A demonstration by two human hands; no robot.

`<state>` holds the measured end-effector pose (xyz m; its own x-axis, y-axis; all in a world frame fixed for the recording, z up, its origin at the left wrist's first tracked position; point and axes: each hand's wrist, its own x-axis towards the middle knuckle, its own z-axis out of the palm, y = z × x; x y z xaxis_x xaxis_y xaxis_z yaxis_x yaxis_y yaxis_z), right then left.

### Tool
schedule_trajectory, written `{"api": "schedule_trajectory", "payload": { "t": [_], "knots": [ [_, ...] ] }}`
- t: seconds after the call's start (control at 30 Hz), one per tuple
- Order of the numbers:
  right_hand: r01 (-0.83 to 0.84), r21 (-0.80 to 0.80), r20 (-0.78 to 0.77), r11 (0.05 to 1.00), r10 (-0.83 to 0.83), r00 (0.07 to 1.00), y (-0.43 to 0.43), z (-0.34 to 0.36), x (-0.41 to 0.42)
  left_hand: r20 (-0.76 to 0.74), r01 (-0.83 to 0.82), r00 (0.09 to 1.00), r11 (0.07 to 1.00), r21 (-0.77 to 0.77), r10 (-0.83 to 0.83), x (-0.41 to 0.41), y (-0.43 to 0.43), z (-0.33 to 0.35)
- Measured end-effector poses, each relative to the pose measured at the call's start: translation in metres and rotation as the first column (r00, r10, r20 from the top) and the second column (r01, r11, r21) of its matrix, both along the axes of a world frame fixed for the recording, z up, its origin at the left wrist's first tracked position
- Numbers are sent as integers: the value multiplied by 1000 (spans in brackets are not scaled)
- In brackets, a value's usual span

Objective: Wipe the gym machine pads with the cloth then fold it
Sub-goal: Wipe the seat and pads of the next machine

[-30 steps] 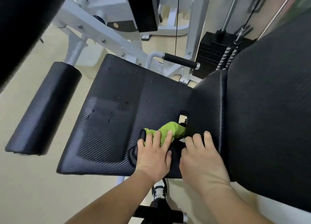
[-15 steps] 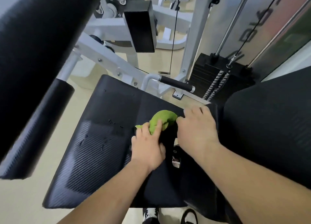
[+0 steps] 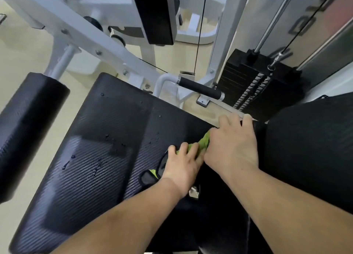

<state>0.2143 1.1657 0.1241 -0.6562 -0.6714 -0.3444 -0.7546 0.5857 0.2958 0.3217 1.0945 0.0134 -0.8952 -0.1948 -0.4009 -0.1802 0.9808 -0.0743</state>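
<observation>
Right grip (image 3: 233, 148) has slid over the cloth (image 3: 204, 141), now mostly covered; a green strip shows between the two grips. One cloth, one seat pad (image 3: 86, 187), droplets (image 3: 65, 165) on it. Left grip (image 3: 182, 169): fingers straight, pressing cloth. Right grip: flat, fingers spread, palm on cloth, tips at pad edge.

The broad black gym-machine seat pad of weave-textured vinyl (image 3: 91, 177) stands above the pale beige floor (image 3: 19, 59), and scattered clear water droplets (image 3: 65, 165) lie on its left and middle parts. A crumpled lime-green cloth (image 3: 203, 142) lies on the pad near its far right edge, mostly covered by two bare hands. The left hand (image 3: 181, 167) presses on the cloth's near end with straight fingers, while the right hand (image 3: 232, 146) rests over its far end, fingertips reaching the pad's far edge.
</observation>
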Motion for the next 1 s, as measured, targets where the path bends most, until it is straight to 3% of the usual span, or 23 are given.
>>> {"api": "schedule_trajectory", "payload": {
  "t": [0.13, 0.23, 0.33, 0.43, 0.5, 0.57, 0.67, 0.73, 0.77, 0.83, 0.87, 0.93, 1.0],
  "knots": [
    [19, 23, 27, 1000, -19, 999, 4, 0, -4, -56, 91, 994, 996, 1, -90, -20, -20, 4],
    [18, 23, 39, 1000, -19, 999, -1, 4, -3, -154, -185, 974, 978, -98, 169, -28, -81, 22],
    [21, 22, 48, 1000, -22, 999, -4, 4, -2, -260, -563, 814, 816, -132, 520, -20, -147, 45],
    [12, 38, 40, 999, -14, 999, -4, 1, -3, -257, -672, 728, 735, -86, 635, -6, -137, 46],
    [9, 54, 39, 998, -11, 999, -3, -1, -2, -262, -658, 733, 752, -39, 628, 3, -94, 40],
    [1, 68, 31, 998, -3, 1000, -2, -2, -1, -230, -581, 794, 814, -10, 563, 19, -46, 29],
    [-6, 87, 15, 996, 5, 1000, -2, -2, -2, -80, -220, 971, 974, 46, 223, 59, 4, 15],
    [-11, 98, 16, 995, 10, 1000, -3, 0, -1, -40, -63, 997, 997, 37, 64, 79, -3, 16],
    [-15, 97, 18, 995, 14, 1000, -2, 1, 0, -64, -85, 994, 996, -22, 83, 85, -20, 21],
    [-25, 93, 13, 995, 24, 1000, -2, 1, 2, -185, -335, 933, 933, -130, 310, 89, -65, 33],
    [-29, 97, 10, 995, 28, 1000, -2, 1, 3, -250, -497, 854, 857, -137, 455, 91, -90, 43],
    [-34, 112, 1, 993, 35, 999, -1, 1, 3, -317, -716, 678, 694, -80, 663, 96, -124, 55],
    [-49, 117, -14, 992, 51, 999, -1, 1, 3, -359, -831, 512, 556, 22, 780, 98, -121, 56]
  ]
}}
